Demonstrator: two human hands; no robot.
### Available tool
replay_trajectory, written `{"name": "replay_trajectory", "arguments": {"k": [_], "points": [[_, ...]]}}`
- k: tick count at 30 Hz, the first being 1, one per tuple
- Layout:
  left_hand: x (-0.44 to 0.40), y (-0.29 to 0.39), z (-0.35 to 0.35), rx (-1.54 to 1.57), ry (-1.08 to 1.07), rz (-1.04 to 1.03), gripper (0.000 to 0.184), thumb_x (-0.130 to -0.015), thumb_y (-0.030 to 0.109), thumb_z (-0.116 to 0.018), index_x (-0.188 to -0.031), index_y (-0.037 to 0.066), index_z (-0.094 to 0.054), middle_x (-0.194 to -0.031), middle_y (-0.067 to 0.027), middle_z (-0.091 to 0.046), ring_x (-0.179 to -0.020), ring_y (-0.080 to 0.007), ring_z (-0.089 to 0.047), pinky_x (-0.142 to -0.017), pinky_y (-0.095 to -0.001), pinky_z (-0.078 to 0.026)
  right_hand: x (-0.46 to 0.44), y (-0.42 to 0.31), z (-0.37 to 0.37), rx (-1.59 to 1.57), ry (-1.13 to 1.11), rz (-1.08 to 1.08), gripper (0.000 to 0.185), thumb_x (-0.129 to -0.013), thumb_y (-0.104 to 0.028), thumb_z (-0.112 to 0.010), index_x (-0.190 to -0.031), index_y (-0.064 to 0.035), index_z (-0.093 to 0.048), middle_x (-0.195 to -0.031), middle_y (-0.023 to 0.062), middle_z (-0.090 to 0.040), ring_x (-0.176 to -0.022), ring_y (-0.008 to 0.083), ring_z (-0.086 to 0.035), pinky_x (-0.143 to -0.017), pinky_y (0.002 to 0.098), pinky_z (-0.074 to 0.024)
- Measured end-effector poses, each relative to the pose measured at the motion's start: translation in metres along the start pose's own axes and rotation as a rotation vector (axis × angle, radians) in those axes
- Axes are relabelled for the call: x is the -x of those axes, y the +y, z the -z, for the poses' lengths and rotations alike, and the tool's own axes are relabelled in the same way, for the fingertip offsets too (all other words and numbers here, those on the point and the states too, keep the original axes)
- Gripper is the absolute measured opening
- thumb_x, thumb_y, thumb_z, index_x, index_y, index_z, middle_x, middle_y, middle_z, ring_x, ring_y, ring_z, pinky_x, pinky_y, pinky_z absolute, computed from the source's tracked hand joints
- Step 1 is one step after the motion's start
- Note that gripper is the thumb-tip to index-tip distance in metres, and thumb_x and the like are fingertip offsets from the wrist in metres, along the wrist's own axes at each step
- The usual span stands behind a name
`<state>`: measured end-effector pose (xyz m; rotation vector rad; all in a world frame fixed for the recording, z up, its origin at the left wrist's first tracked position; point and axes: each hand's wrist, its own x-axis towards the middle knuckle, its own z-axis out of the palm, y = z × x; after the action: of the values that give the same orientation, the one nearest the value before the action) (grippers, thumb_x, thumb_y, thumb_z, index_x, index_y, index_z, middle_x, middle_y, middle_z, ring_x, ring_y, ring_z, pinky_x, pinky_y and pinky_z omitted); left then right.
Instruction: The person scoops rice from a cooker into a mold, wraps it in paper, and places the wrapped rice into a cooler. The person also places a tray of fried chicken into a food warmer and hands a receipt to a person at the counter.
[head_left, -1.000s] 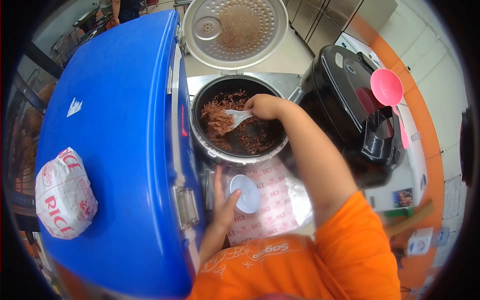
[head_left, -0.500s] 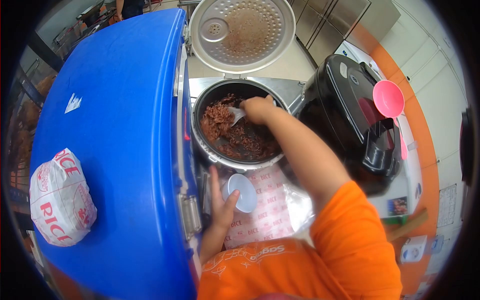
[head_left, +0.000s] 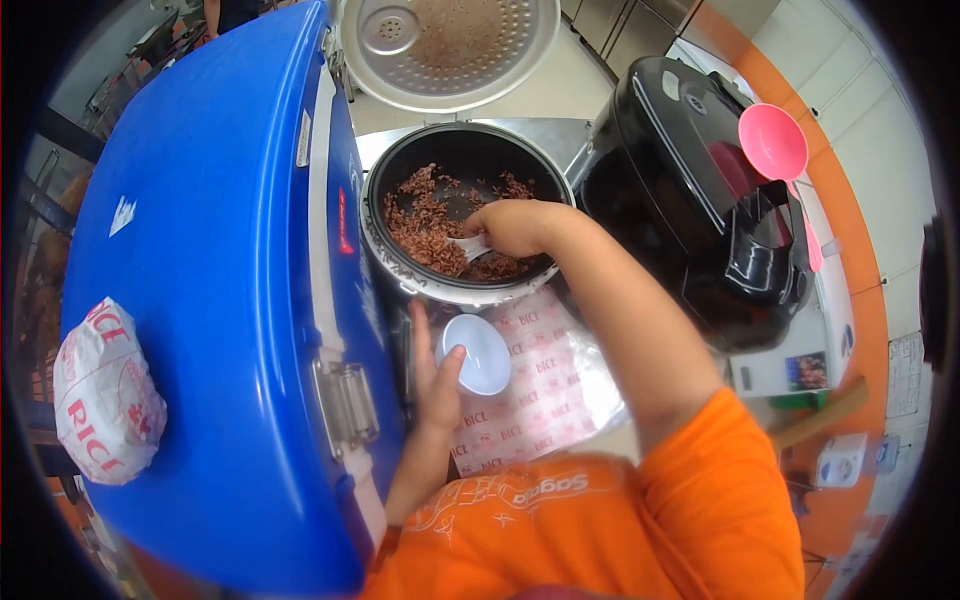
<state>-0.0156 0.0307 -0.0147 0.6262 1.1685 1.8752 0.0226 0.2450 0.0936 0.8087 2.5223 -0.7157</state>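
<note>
Inside the open rice cooker (head_left: 372, 215), reddish-brown cooked rice (head_left: 425, 232) is heaped mostly to the left, with more scattered over the dark pot. My right hand (head_left: 512, 228) reaches into the pot, its fingers closed around a whitish rice paddle (head_left: 472, 246) whose blade is in the rice. Just in front of the cooker, my left hand (head_left: 437, 385) holds a small pale blue bowl (head_left: 480, 358) by its left side. The thumb lies over the bowl's rim and one finger points up beside it. The bowl is tilted and looks bare inside.
A large blue cooler box (head_left: 210, 250) stands on the left, bearing a paper-wrapped rice pack (head_left: 108, 395). Printed wrapping paper (head_left: 535, 390) lies before the cooker. To the right sits a closed black cooker (head_left: 670, 190) with a pink ladle (head_left: 772, 142) on it. The raised lid (head_left: 450, 50) stands behind.
My right hand has moved the paddle lower and toward the front of the pot, and the rice has shifted. The whole view has tilted slightly. My left hand still holds the bowl.
</note>
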Motion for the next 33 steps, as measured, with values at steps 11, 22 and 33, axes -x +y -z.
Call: {"name": "replay_trajectory", "arguments": {"k": [11, 22, 33], "points": [[0.022, 0.052, -0.020, 0.606, 0.215, 0.225, 0.065, -0.088, 0.058, -0.036, -0.119, 0.002, -0.048, -0.118, -0.0120, -0.054, -0.111, -0.0259, -0.050, -0.096, -0.0409, -0.037, 0.025, 0.014, -0.015, -0.170, 0.408, -0.187, 0.031, -0.080, -0.012, -0.043, -0.105, -0.0134, -0.061, -0.106, 0.0108, -0.062, -0.102, 0.0288, -0.058, -0.087, 0.0437, -0.0407], [-0.052, 0.096, -0.084, 0.344, 0.450, -0.309, 0.047, -0.087, 0.024, -0.059, -0.121, 0.001, -0.036, -0.116, -0.0158, -0.047, -0.107, -0.0227, -0.048, -0.090, -0.0353, -0.042, 0.081, -0.020, 0.011, -0.255, 0.786, -0.214, 0.031, -0.081, -0.013, -0.043, -0.107, -0.0086, -0.058, -0.107, 0.0186, -0.061, -0.102, 0.0344, -0.057, -0.088, 0.0435, -0.0424], [-0.156, 0.090, -0.086, 0.468, 0.204, -0.204, 0.056, -0.084, 0.042, -0.058, -0.118, 0.002, -0.042, -0.111, -0.0159, -0.052, -0.104, -0.0247, -0.051, -0.085, -0.0372, -0.044, 0.089, -0.045, 0.015, 0.959, 1.237, 0.040, 0.025, -0.077, -0.017, -0.052, -0.097, -0.0050, -0.059, -0.079, 0.0068, -0.060, -0.071, 0.0208, -0.059, -0.073, 0.0412, -0.0382]]}}
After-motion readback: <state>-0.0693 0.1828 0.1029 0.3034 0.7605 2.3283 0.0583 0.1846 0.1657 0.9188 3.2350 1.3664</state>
